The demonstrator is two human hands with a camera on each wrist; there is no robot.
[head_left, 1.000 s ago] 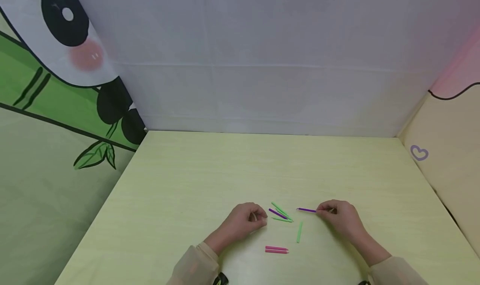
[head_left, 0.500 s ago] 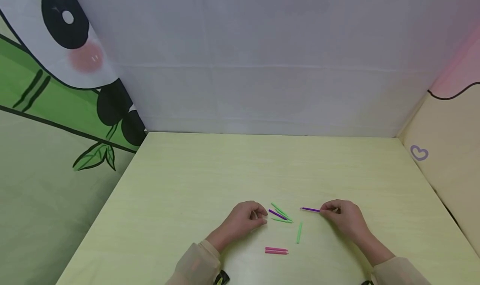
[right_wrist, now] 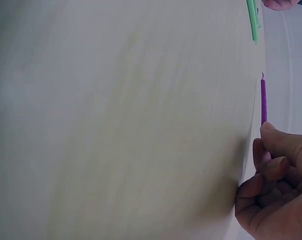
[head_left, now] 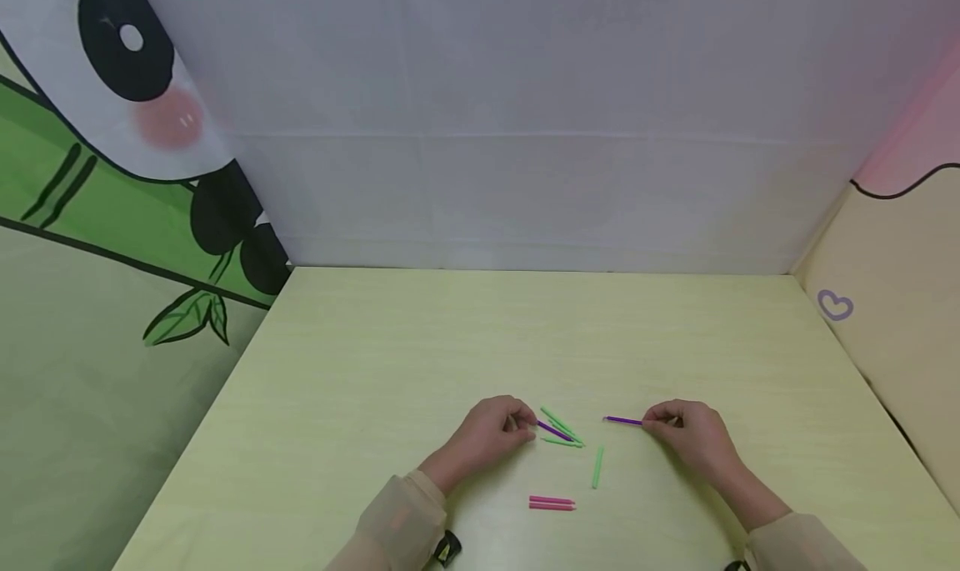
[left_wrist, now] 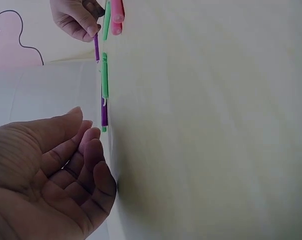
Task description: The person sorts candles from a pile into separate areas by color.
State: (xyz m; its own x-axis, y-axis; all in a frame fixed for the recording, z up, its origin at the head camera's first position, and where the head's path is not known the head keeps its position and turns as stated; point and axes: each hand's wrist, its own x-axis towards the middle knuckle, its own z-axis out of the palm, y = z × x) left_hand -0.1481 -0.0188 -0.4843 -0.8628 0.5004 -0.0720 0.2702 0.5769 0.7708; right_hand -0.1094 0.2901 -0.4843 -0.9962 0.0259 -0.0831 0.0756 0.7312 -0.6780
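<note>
My right hand (head_left: 693, 438) pinches one end of a thin purple candle (head_left: 622, 420) between thumb and finger. Its wick end points left, and in the right wrist view this candle (right_wrist: 263, 100) is held just above the table. My left hand (head_left: 491, 438) has its thumb and fingers apart, around the near end of a second purple candle (head_left: 555, 431). In the left wrist view a gap shows between thumb and fingertips, with nothing in it. That purple candle lies among green candles (head_left: 562, 443). Another green candle (head_left: 597, 468) lies apart, closer to the person.
Pink candles (head_left: 552, 503) lie side by side near the front of the pale wooden table (head_left: 420, 338). A grey-white backdrop (head_left: 525, 137) stands behind the table, with printed panels at left and right. A dark wrist strap (head_left: 447, 548) sits at the left sleeve.
My right hand has drifted slightly right with the purple candle, away from the pile. My left hand has moved a little forward, to the end of the other purple candle.
</note>
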